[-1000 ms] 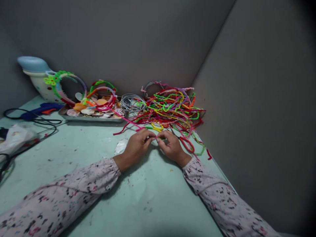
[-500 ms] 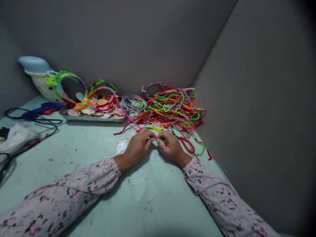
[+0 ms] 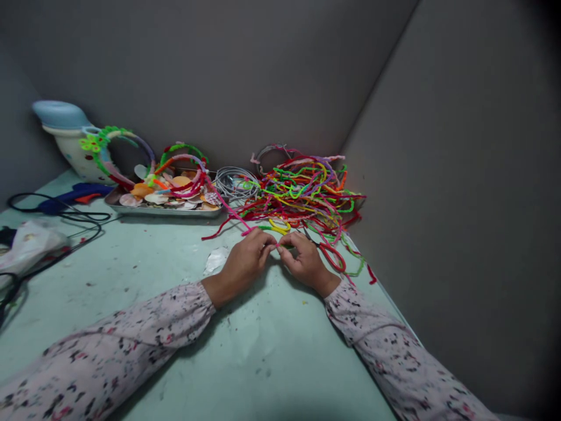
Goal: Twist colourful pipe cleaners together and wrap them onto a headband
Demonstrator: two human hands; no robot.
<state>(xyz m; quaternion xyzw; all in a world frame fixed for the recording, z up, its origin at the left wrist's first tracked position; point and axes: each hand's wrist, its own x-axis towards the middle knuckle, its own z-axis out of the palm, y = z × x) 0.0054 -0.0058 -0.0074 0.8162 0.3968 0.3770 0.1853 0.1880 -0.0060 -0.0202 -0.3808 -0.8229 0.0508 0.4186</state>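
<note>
Over the table my left hand and my right hand meet fingertip to fingertip, both pinched closed. A bit of pink pipe cleaner shows between the fingertips, mostly hidden by the fingers. Behind my left hand a longer pink pipe cleaner slants up to the tray; whether it joins the pinched piece I cannot tell. A yellow loop with a green stretch lies just beyond the fingers. Red-handled scissors rest against the far side of my right hand, blades partly hidden.
A heap of colored pipe cleaners lies at the back by the wall, beside coiled grey wire. Left of it stands a metal tray of shells with wrapped headbands. Farther left are a bottle, blue glue gun and black cord.
</note>
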